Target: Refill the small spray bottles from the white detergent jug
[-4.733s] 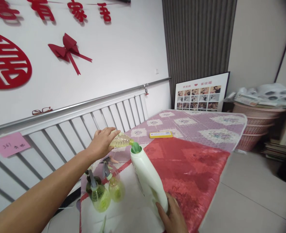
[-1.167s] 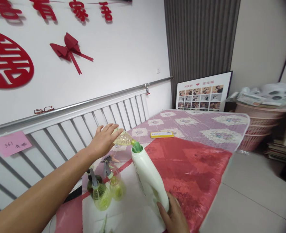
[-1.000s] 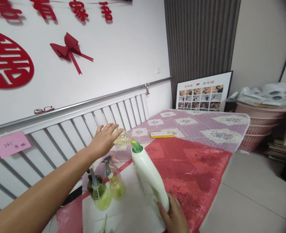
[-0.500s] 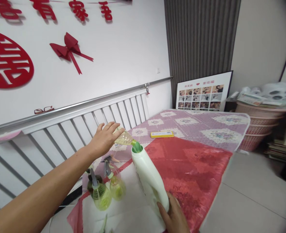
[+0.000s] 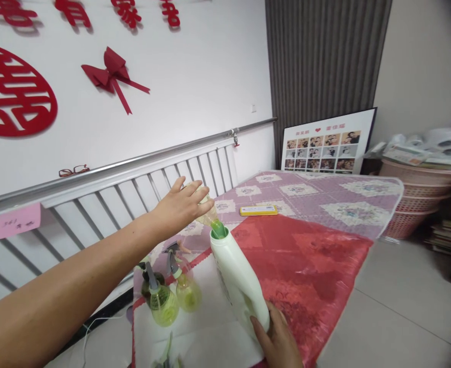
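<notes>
My left hand [image 5: 181,207] grips a small clear bottle [image 5: 207,214] of yellowish liquid, tipped steeply so its neck points down into the green mouth [image 5: 219,230] of a white jug [image 5: 238,283]. The jug leans on a white cloth [image 5: 202,327] over the red spread. My right hand [image 5: 277,342] holds the jug at its base, fingers wrapped round it. Two yellow-green spray bottles [image 5: 173,296] stand just left of the jug.
A bed with a red cover [image 5: 305,271] and pink quilt [image 5: 325,197] carries a yellow case [image 5: 258,210]. A white slatted headboard [image 5: 133,189] runs along the left. A photo board [image 5: 325,145] leans at the back. Pink baskets [image 5: 417,199] stand at right.
My left hand has lifted and tipped the small bottle more steeply over the jug's mouth. The view has shifted slightly; the jug and right hand stay put.
</notes>
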Available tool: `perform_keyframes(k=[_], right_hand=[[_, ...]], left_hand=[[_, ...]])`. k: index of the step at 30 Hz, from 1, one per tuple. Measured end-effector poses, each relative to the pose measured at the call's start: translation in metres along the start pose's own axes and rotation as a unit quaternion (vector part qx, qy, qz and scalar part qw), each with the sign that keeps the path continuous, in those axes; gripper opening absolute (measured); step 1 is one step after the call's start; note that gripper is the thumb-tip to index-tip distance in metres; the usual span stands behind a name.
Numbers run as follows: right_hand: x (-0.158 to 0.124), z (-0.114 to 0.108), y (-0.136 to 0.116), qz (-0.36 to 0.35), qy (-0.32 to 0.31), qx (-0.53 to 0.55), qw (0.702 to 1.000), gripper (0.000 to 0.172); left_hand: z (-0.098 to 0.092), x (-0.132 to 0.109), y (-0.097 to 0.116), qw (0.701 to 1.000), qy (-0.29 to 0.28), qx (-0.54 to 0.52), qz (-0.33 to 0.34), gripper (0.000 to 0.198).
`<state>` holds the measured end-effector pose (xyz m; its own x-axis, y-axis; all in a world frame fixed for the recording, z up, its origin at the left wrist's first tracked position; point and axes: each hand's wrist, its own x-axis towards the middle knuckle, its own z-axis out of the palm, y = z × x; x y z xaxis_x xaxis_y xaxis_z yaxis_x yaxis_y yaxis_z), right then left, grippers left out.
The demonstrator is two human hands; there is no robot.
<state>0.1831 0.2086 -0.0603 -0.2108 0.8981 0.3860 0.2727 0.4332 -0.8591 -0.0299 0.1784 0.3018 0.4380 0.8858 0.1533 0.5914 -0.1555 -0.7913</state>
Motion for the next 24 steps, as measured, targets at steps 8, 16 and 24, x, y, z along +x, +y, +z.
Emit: perform_keyframes(k=[8,16,24], right_hand=[[0.003,-0.003,-0.004,0.018,-0.036,-0.007,0.999,0.054],[0.002,-0.005,-0.008,0.023,-0.05,-0.016,0.998,0.052],[0.003,-0.007,-0.014,0.022,-0.041,-0.072,0.996,0.05]], left_hand=[[-0.007,0.001,0.005,1.0,-0.002,0.015,-0.017,0.048],[0.016,-0.048,0.007,0.971,-0.025,-0.15,-0.185,0.069],[0.044,-0.18,0.067,0.792,0.154,-0.399,-0.436,0.076]])
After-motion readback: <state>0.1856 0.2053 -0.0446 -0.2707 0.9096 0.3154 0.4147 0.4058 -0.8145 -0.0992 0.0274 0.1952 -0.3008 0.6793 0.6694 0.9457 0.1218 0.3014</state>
